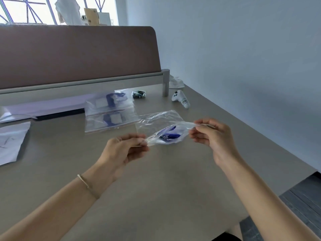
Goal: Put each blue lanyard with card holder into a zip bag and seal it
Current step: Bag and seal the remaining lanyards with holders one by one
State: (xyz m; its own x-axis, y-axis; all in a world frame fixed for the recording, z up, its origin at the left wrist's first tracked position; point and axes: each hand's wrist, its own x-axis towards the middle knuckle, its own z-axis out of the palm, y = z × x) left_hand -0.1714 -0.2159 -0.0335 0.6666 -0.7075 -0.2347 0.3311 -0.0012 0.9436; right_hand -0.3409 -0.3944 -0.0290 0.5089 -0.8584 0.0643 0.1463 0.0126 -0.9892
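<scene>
Bag in hand: you've got the zip bag (166,131) up off the desk (156,180), stretched btwn both hands, just in front of the two packed bags (111,112).
Left hand (125,150): fingers pinching the bag's near-left corner at the mouth edge.
Right hand (213,136): fingers pinching the far-right corner, thumb on top.
Contents: blue lanyard (169,134) bunched inside, mid-bag; card holder not clearly visible.
Handling: thin film, v. light, floppy, prob. slippery; it sags and wrinkles w/o tension. Lanyard is soft, will shift around.
Where to grip: keep hold on the zip strip ends, it looks like the stiffest part. Pinch flat and run along it to seal, I'd say.
Seal: can't tell if closed yet.
Behind packed bags: brown divider (78,54).
</scene>
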